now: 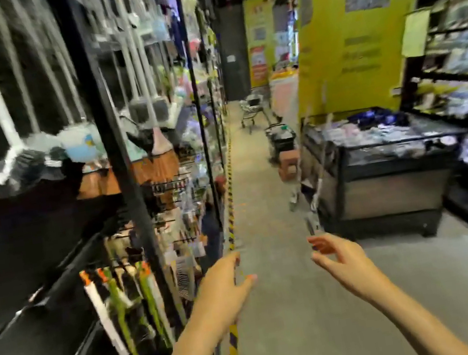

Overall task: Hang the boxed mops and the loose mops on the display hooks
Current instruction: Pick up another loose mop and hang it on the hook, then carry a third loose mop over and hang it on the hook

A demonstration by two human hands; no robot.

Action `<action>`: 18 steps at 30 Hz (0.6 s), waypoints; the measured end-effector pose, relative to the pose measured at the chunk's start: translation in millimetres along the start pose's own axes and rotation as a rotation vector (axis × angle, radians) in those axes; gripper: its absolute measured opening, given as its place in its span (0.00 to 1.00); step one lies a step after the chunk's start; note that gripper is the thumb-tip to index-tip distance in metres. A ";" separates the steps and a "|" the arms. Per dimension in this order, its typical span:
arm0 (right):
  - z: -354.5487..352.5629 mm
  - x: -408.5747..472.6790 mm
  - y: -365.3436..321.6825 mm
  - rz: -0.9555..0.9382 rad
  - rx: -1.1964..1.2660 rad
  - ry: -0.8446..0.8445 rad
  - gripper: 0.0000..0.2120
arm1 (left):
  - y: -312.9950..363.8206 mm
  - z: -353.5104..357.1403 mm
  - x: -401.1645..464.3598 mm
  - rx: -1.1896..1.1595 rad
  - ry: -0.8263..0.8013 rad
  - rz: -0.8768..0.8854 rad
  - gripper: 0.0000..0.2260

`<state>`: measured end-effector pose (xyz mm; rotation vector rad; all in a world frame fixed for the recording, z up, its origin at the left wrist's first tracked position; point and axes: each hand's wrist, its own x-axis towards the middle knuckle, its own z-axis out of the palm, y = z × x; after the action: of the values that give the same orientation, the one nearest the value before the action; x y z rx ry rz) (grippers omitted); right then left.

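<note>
White-handled mops (143,77) hang up-left of both hands; left hand (223,285) and right hand (339,259) empty, fingers loosely apart. Next mop should be fetched, gripped mid-handle.

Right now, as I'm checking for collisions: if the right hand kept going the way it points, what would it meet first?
Probably the loose mops leaning on the black display bin; the right hand holds nothing, though blur leaves depth uncertain.

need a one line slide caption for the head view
Head view down a shop aisle: both hands, left and right, reach forward empty, hanging mops on the left display.
</note>
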<state>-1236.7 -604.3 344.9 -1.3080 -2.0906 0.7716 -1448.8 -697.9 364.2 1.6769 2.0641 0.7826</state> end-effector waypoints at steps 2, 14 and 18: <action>-32.7 -19.2 57.9 0.137 0.017 0.058 0.13 | 26.6 54.4 20.0 -0.057 -0.127 0.027 0.26; -101.5 -41.8 236.0 0.400 0.126 0.091 0.10 | 90.3 230.0 86.5 -0.436 -0.383 -0.164 0.15; -91.0 19.7 249.6 0.387 0.229 0.036 0.11 | 79.1 234.6 125.8 -0.412 -0.324 -0.256 0.15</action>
<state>-1030.2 -479.7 231.7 -1.5994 -1.6801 1.1041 -1275.9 -520.5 238.7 1.1974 1.7081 0.7336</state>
